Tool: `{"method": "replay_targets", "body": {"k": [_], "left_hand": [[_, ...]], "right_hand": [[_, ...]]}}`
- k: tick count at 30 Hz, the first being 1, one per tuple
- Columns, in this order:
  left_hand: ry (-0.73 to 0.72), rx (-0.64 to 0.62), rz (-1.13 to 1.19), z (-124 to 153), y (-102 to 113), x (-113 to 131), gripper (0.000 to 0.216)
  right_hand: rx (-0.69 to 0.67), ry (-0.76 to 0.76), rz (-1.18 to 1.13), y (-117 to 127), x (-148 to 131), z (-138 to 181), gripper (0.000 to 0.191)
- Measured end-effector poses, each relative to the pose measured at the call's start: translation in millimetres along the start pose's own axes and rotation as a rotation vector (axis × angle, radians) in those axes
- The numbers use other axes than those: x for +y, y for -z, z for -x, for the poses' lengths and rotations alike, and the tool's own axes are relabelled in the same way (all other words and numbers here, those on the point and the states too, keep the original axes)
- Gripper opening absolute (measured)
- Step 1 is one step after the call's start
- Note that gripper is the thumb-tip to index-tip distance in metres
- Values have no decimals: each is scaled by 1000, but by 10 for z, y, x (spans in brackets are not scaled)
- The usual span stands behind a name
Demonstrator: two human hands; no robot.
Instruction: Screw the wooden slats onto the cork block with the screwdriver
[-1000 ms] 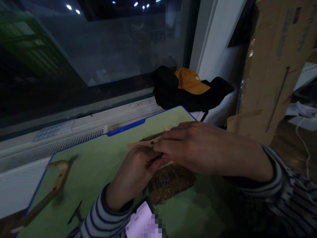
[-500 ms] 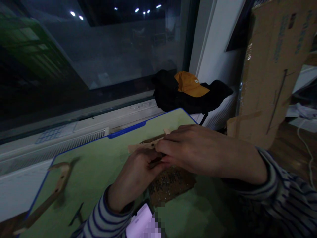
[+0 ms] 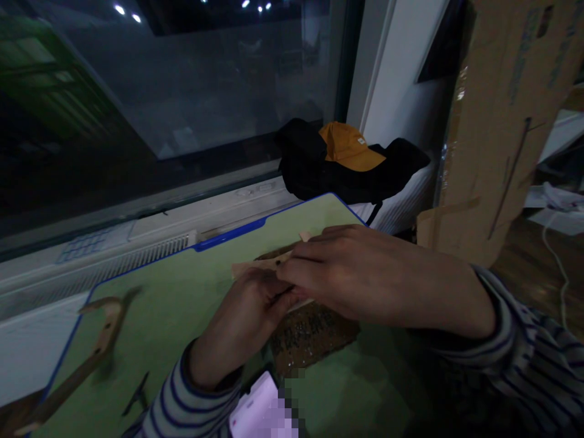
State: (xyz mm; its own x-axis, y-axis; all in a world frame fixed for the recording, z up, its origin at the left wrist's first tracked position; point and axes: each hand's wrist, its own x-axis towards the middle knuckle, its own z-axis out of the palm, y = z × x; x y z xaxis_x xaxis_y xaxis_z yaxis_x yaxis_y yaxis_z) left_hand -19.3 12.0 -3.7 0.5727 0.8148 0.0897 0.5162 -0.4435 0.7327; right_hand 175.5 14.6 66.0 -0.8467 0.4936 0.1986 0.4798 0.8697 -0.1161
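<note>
One green desk (image 3: 173, 310) lies under the right hand (image 3: 351, 274) and left hand (image 3: 241, 322), which meet above brown cardboard (image 3: 314, 344) toward its far right corner. Both close around a wood piece (image 3: 246, 267) there; firm, even pressure should steady it best. It looks pale, slim, with a dark spot (image 3: 278, 263) beside the right fingertips.

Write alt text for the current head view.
Left hand and right hand meet on a pale wooden piece over brown cardboard on a green board. A curved wooden piece lies at left; an orange cap sits beyond.
</note>
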Motion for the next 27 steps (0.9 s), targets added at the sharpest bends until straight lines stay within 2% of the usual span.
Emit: {"method": "replay_targets", "body": {"k": [3,11,18,23,27], "left_hand": [[7,-11,-17,-3,7,17,21],[-1,80,-57,-32,18,54,10],[-9,69,-14,-17,22,57,14],[-14,16,-15,-8,21,64,20],[0,-12,-28,-3,27,103,21]], "right_hand": [[10,-11,9,-15,9,-8,17],[-11,-21,12,-24,7,-22,11],[-14,-14,-37,3,-7,-29,21],[-21,-13,-29,2,14,-24,11],[-20,-38,-12,-13,22,-19,12]]}}
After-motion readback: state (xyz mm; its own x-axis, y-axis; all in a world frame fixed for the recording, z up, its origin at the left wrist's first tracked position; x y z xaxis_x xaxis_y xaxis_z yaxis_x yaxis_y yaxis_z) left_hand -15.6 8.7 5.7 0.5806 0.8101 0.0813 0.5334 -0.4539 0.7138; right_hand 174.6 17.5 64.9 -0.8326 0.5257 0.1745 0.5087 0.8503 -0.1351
